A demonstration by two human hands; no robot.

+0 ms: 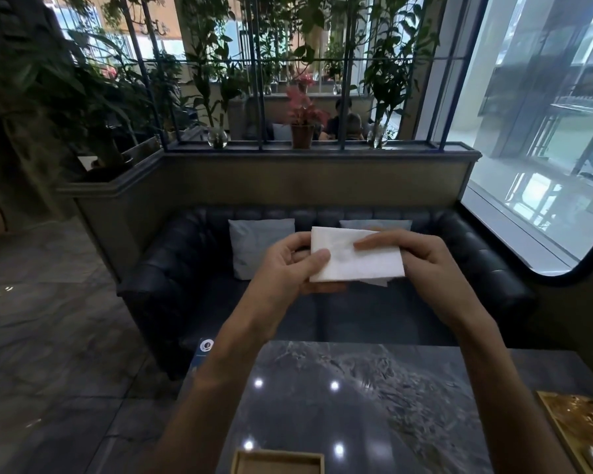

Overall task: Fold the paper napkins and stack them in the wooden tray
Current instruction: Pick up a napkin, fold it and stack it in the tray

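Both hands hold one white napkin [351,256] up in the air, well above the table [339,398]. On the napkin's left edge, the left hand [288,265] pinches with the thumb on the near face and the fingers behind. Closing on the right edge, the right hand [421,258] has its thumb stretched flat along the upper part of the near face and its fingers tucked behind. The napkin is folded into a flat rectangle, tilted a little so its top left corner sits highest. Its top and left edges are clean and straight, while a loose corner of an under-layer pokes out below the bottom edge near the right hand.

Below the forearms, the dark marbled table top is bare and glossy, with small light spots reflected in it, so the whole middle of the surface is open. At the near edge of the view lies the wooden tray [277,461], only its far rim and part of its inside showing, well below and apart from the napkin. On the table's right edge is a gold-toned tray [575,429], cut off by the frame. Beyond the table's far edge stands a dark leather sofa [192,268] with two pale cushions [259,246] behind the raised hands.
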